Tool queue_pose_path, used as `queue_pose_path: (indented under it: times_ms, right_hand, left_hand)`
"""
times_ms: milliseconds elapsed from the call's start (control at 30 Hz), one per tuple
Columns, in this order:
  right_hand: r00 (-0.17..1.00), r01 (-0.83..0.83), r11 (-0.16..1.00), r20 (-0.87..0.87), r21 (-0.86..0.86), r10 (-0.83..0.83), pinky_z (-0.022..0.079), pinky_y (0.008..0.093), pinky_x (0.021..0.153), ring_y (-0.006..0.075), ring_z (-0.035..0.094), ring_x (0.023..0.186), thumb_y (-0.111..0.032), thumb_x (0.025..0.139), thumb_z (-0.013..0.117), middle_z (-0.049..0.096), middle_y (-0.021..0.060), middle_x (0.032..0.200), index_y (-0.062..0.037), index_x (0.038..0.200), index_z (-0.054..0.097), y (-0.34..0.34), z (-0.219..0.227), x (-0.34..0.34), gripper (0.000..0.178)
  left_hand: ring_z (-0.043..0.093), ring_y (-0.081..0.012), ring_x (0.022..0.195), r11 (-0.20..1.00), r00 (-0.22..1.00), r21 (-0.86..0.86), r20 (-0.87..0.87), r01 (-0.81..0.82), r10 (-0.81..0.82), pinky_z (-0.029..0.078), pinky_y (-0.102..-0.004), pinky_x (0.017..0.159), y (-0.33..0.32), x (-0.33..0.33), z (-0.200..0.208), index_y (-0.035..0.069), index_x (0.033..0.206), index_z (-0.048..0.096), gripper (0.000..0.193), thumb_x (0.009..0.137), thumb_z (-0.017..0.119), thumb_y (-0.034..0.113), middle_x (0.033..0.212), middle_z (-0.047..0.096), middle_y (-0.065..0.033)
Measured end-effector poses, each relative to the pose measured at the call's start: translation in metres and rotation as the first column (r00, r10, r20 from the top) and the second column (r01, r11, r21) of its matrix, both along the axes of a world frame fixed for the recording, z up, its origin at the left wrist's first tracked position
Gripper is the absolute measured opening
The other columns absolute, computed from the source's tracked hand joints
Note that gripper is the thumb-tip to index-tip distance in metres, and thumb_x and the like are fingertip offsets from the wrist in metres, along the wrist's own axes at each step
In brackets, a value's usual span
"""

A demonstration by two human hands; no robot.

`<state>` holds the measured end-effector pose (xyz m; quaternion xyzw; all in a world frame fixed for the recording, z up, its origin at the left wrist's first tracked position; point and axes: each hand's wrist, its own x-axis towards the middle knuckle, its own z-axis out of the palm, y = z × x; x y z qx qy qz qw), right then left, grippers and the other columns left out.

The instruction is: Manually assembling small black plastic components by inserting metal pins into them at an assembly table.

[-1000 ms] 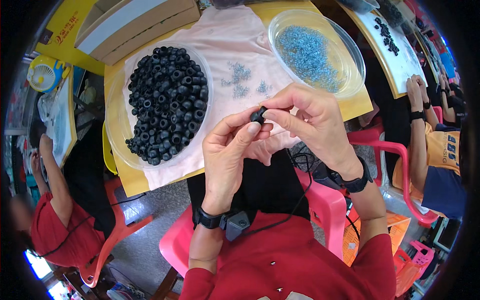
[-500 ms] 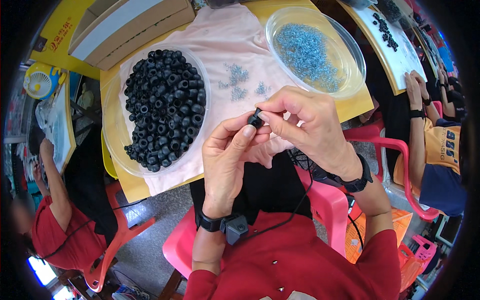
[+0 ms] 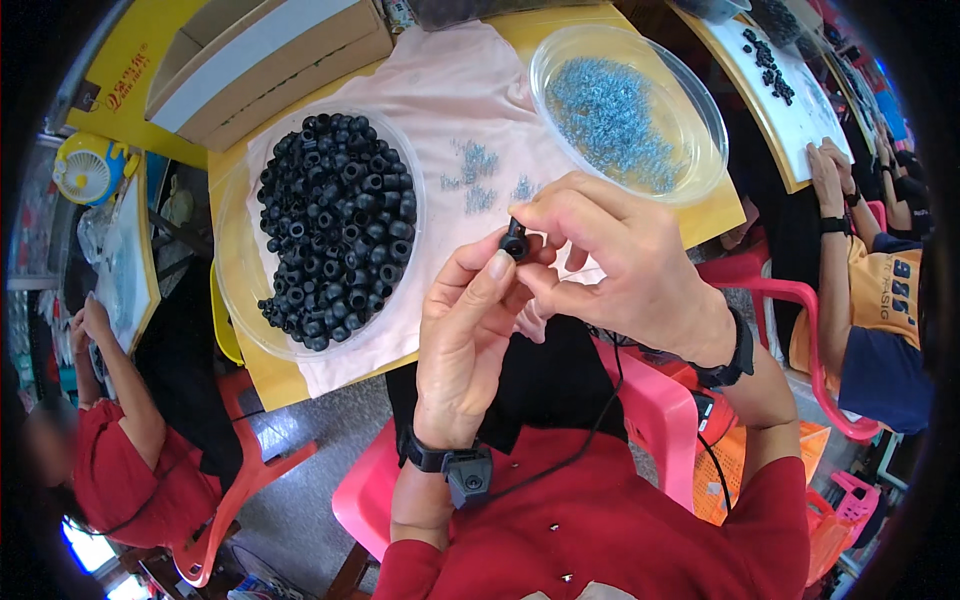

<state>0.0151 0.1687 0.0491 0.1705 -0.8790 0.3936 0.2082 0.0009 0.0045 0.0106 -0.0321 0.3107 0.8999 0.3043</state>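
My left hand (image 3: 465, 335) pinches a small round black plastic piece (image 3: 515, 245) with a round hole, held over the table's near edge. A short black stem stands up from this piece. My right hand (image 3: 610, 260) closes on the same piece from the right, its index fingertip at the stem's top and its thumb lower down. To the left, a clear round tub (image 3: 232, 300) holds a heap of hollow black plastic pieces (image 3: 345, 220). Tiny silvery springs (image 3: 610, 115) lie in a second clear tub (image 3: 705, 165), and small clusters of springs (image 3: 478, 160) rest on the cloth.
A pale pink cloth (image 3: 450, 80) covers part of the yellow table (image 3: 275, 375). At the back left stands an open cardboard box (image 3: 270, 75). Co-workers sit at tables on both sides, one in a red sleeve (image 3: 125, 450). A pink chair (image 3: 655, 410) is under me.
The black piece has turned in my fingers, and its stem now stands upright. My right thumb has shifted down and away from the piece's top. The view has moved slightly.
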Motion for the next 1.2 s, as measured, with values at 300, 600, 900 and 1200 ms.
queue_pose_path:
  times_ms: [300,600,900,1200]
  right_hand:
    - [0.999,0.01,0.997,-0.041,0.08,-0.007,0.049,0.0353,0.058,0.0273,0.059,0.068,-0.006,0.071,0.068,0.053,0.0088,0.077,-0.0041,0.081,0.052,-0.001,0.0,-0.004,0.02]
    - [0.997,-0.057,0.995,-0.051,0.076,0.061,0.049,0.0376,0.06,0.029,0.058,0.068,-0.004,0.068,0.066,0.051,0.0107,0.075,-0.0022,0.077,0.051,0.0,-0.012,-0.004,0.018]
    - [0.987,0.037,0.991,-0.157,0.13,-0.017,0.049,0.0378,0.063,0.0295,0.059,0.072,-0.004,0.073,0.066,0.052,0.0106,0.074,-0.0021,0.08,0.052,-0.005,-0.022,0.001,0.015]
    - [0.997,-0.077,0.988,0.004,0.13,0.077,0.049,0.037,0.065,0.0292,0.06,0.078,-0.01,0.079,0.066,0.055,0.0114,0.08,-0.001,0.084,0.056,0.015,-0.003,0.0,0.015]
  left_hand:
    - [0.068,-0.0243,0.095,1.0,0.999,-0.003,-0.033,0.012,-0.012,0.055,-0.0305,0.06,-0.002,0.0,-0.008,0.002,0.115,0.059,0.022,0.097,0.057,0.014,0.11,0.067,-0.0171]
    - [0.068,-0.0178,0.076,0.995,0.997,-0.104,-0.077,0.008,-0.016,0.056,-0.029,0.057,-0.001,0.002,-0.018,-0.002,0.111,0.06,0.02,0.096,0.058,0.012,0.1,0.069,-0.0169]
    - [0.067,-0.0157,0.072,0.988,0.99,-0.146,-0.133,-0.056,0.036,0.056,-0.0289,0.056,0.005,0.004,-0.02,-0.002,0.114,0.059,0.023,0.097,0.058,0.012,0.095,0.068,-0.0156]
    - [0.068,-0.0196,0.093,0.969,0.957,-0.131,-0.233,-0.207,0.173,0.056,-0.029,0.084,0.015,0.011,-0.02,-0.002,0.119,0.058,0.025,0.096,0.059,0.007,0.111,0.065,-0.0131]
